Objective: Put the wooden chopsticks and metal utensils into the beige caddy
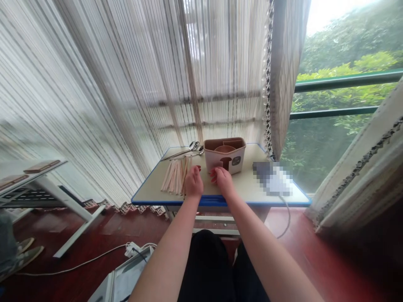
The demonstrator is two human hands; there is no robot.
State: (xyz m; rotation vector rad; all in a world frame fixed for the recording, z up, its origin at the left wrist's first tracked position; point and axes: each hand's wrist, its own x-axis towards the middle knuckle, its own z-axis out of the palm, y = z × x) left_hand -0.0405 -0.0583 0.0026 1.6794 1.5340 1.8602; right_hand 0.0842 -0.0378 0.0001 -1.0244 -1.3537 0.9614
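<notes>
- Left hand (194, 183): fingers loosely curled beside the sticks (173, 178); cannot tell if they hold anything.
- Right hand (223, 179): fingers partly bent at the box's (213, 160) lower front; any grip is unclear.
- The box stands upright on the worktop (247, 184), right of the sticks and spoons (200, 150).
- Best to steady the box low and lightly, handling sticks in small, aligned bunches.
</notes>
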